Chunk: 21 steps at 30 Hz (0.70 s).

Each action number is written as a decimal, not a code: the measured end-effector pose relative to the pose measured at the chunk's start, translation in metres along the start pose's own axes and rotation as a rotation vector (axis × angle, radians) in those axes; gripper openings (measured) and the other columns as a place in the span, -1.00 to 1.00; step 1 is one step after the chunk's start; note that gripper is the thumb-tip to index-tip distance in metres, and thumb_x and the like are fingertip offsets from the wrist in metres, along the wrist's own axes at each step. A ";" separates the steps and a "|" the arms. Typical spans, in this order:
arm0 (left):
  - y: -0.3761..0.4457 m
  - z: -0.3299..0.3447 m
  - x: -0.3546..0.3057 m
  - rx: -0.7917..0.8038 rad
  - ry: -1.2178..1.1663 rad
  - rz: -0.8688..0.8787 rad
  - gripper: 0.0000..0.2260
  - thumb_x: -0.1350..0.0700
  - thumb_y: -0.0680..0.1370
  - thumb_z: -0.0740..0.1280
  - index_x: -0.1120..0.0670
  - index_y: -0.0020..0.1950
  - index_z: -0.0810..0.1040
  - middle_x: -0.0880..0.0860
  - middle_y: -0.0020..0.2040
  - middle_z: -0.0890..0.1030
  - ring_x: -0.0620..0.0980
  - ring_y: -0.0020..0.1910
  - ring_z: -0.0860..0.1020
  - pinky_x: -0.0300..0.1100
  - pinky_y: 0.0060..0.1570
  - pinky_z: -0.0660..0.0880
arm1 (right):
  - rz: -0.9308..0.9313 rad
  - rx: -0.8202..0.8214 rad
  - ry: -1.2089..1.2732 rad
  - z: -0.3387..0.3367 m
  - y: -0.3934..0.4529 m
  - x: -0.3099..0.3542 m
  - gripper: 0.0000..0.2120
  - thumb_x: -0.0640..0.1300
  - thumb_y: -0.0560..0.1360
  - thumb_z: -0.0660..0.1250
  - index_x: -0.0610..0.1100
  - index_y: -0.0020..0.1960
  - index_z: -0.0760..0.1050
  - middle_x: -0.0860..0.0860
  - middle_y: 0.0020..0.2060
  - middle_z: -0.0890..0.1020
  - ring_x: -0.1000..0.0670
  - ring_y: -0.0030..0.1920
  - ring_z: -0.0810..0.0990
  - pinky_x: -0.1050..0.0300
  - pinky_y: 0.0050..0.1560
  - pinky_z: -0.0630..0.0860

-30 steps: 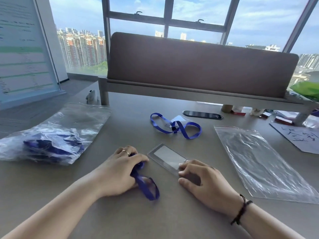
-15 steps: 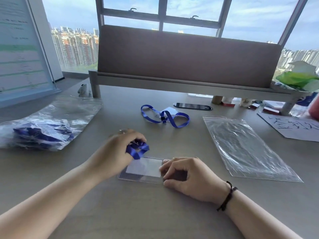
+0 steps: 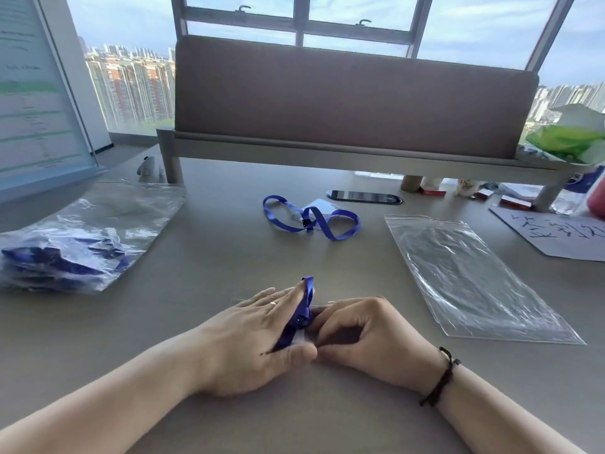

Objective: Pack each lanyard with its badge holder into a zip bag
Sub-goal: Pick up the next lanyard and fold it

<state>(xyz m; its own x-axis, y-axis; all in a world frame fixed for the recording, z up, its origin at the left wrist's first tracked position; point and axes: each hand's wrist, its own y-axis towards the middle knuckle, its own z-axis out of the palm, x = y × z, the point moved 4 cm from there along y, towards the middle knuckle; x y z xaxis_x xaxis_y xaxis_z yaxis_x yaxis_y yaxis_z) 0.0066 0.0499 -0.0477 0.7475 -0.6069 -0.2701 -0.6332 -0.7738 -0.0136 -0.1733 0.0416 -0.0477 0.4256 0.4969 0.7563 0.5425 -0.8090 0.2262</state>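
My left hand (image 3: 255, 335) lies over a clear badge holder (image 3: 299, 341) at the near middle of the table. It holds a bunched blue lanyard (image 3: 307, 298) between forefinger and thumb. Against it, my right hand (image 3: 370, 339) has its fingers curled, pinching the holder's end by the lanyard's clip. The two hands hide most of the holder. A second blue lanyard (image 3: 311, 219) with its badge holder lies loose farther back. An empty zip bag (image 3: 468, 283) lies flat to the right.
A plastic bag of blue lanyards (image 3: 75, 247) sits at the left. A brown desk divider (image 3: 353, 99) on a low shelf closes the back, with a dark phone (image 3: 365, 196) under it. A written sheet of paper (image 3: 556, 235) lies far right.
My left hand has brought the bunched lanyard down onto the badge holder, and my right hand has closed in against it. The camera has tilted slightly.
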 end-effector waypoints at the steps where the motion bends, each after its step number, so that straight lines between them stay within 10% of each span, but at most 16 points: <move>1: 0.001 -0.001 0.001 -0.063 -0.031 0.024 -0.29 -0.44 0.54 -0.11 -0.10 0.60 0.01 -0.25 0.55 0.21 -0.42 0.49 0.05 -0.50 0.39 -0.01 | 0.006 -0.015 -0.010 -0.001 0.000 0.000 -0.92 -0.13 0.35 0.58 -0.10 -0.20 0.71 0.08 -0.10 0.73 0.10 0.07 0.67 0.00 0.17 0.55; 4: 0.001 -0.004 0.009 -0.194 -0.117 0.013 -0.64 -0.23 0.65 0.06 -0.19 0.42 0.22 -0.29 0.33 0.48 -0.32 0.33 0.39 -0.31 0.28 0.33 | 0.025 -0.038 -0.037 -0.003 0.000 -0.001 -0.91 -0.09 0.34 0.60 -0.04 -0.21 0.71 0.11 -0.15 0.71 0.05 -0.04 0.69 0.00 0.10 0.56; 9: 0.003 0.000 0.011 -0.142 -0.232 -0.063 -0.34 -0.05 0.69 0.08 -0.28 0.54 -0.38 -0.43 0.44 0.27 -0.47 0.45 0.14 -0.45 0.43 0.08 | 0.038 -0.064 -0.092 -0.005 -0.001 -0.001 -0.86 -0.07 0.32 0.60 0.03 -0.14 0.69 0.17 -0.14 0.68 0.10 -0.04 0.66 0.15 0.07 0.55; 14: 0.007 0.006 0.019 -0.173 -0.096 0.028 -0.56 -0.04 0.71 0.07 -0.15 0.61 0.14 -0.24 0.55 0.28 -0.39 0.52 0.12 -0.35 0.49 0.11 | 0.034 -0.182 -0.226 -0.015 -0.001 -0.002 -0.70 0.16 0.26 0.58 0.10 -0.09 0.63 0.15 -0.17 0.60 0.10 -0.05 0.61 0.21 0.03 0.50; 21: 0.009 0.006 0.016 -0.142 -0.028 0.063 -0.57 -0.09 0.71 0.01 -0.15 0.60 0.17 -0.31 0.53 0.28 -0.38 0.51 0.12 -0.29 0.49 0.15 | 0.084 -0.167 -0.298 -0.019 0.001 -0.010 -0.84 0.16 0.41 0.47 0.08 -0.16 0.66 0.16 -0.20 0.61 0.13 -0.06 0.59 0.21 0.00 0.50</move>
<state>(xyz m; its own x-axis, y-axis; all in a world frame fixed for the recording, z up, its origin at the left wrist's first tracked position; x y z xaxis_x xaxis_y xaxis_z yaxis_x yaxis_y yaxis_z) 0.0120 0.0346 -0.0577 0.7000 -0.6514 -0.2925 -0.6426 -0.7533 0.1400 -0.1905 0.0298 -0.0438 0.6696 0.4763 0.5699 0.3812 -0.8789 0.2867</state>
